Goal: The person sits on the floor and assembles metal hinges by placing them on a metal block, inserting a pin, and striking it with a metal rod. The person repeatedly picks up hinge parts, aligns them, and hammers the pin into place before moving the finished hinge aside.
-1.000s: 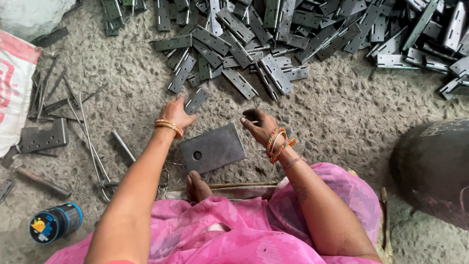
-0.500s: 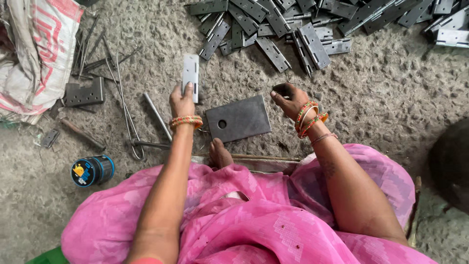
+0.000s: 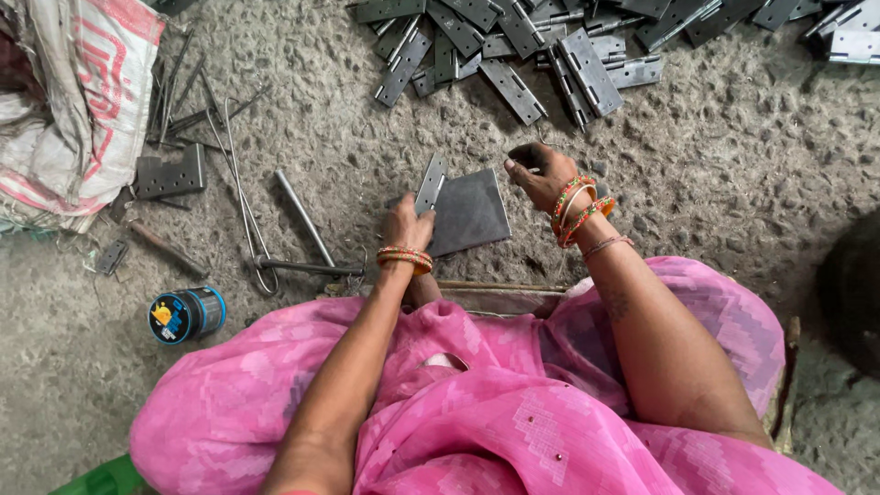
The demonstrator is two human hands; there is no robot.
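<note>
My left hand (image 3: 405, 225) grips a grey metal hinge (image 3: 431, 182) and holds it upright against the left edge of a dark square steel plate (image 3: 471, 212) that lies on the rough floor in front of my knees. My right hand (image 3: 543, 172) hovers over the plate's far right corner with its fingers pinched; whether a small part sits between them cannot be made out. Both wrists carry orange and green bangles. Pink cloth covers my lap below.
A heap of grey hinges (image 3: 513, 46) spreads along the top. Left of the plate lie a metal rod (image 3: 303, 217), bent wires (image 3: 240, 197), a loose hinge (image 3: 170, 175) and a woven sack (image 3: 78, 101). A blue cylinder (image 3: 186, 314) sits lower left. A dark round vessel (image 3: 852, 284) is at the right edge.
My left hand took a hinge from the floor and brought it down to the plate's left edge. My right hand stayed near the plate's far right corner. The camera view shifted left.
</note>
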